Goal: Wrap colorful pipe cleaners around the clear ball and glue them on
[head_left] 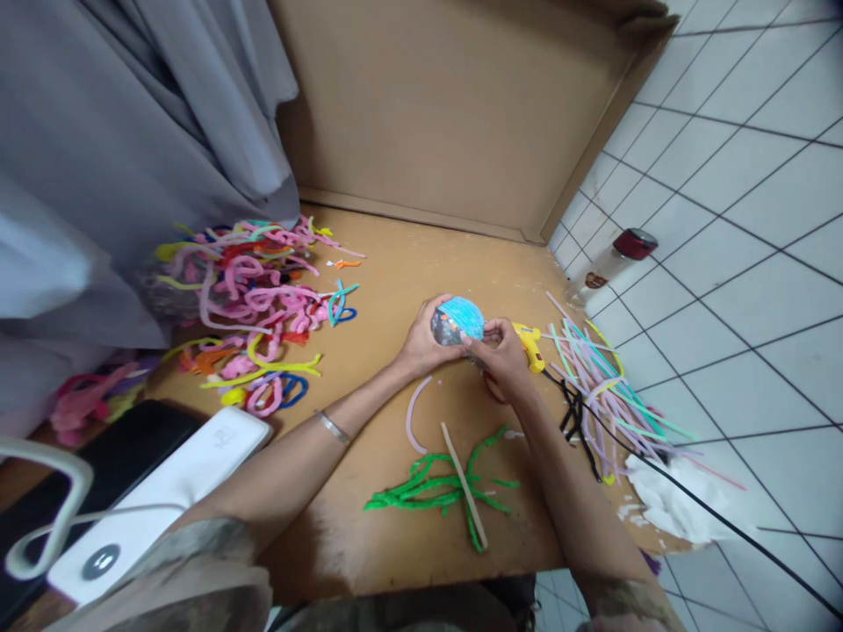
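Note:
A round object (461, 319), partly covered in bright blue strands with a dark, speckled part at its lower left, is held above the middle of the table. My left hand (425, 338) wraps round its left side and underside. At its lower right edge, the fingers of my right hand (499, 349) are pinched together against the blue strands. Just right of that hand lies a yellow glue gun (529, 348). Below the hands are a curved lilac strip (414, 416), a wooden stick (464, 485) and green fuzzy stems (428, 493).
A pile of colourful fuzzy stems (250, 290) lies at the left, near a white power bank (164, 500). Pastel stems (609, 395), a black cable (698, 505) and white tissue (678, 505) are at the right. A clear jar (609, 268) stands beyond; a cardboard panel (435, 105) rises behind.

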